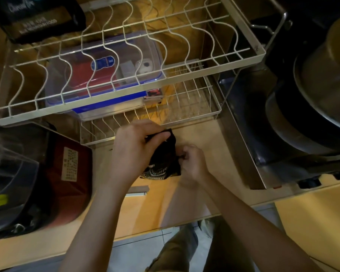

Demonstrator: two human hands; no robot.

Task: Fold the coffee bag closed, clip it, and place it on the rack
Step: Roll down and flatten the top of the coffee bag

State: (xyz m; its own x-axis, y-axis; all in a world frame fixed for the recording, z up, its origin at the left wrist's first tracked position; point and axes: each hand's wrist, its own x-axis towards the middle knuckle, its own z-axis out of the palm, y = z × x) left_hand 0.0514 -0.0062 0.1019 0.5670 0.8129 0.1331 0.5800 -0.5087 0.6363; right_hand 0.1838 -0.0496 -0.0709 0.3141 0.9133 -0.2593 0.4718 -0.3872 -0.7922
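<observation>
Coffee bag (165,154) between both curled hands

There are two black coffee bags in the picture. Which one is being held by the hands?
The small black coffee bag above the counter, gripped by the left hand and right hand. The other black bag lies untouched on the rack's top left corner.

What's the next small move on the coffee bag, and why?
Probably finish pressing the top fold flat before clipping. The left hand pinches the top of the coffee bag, the right hand grips its side edge, and the bag sits low over the counter. No clip is visible, and the rack slots are free.
</observation>
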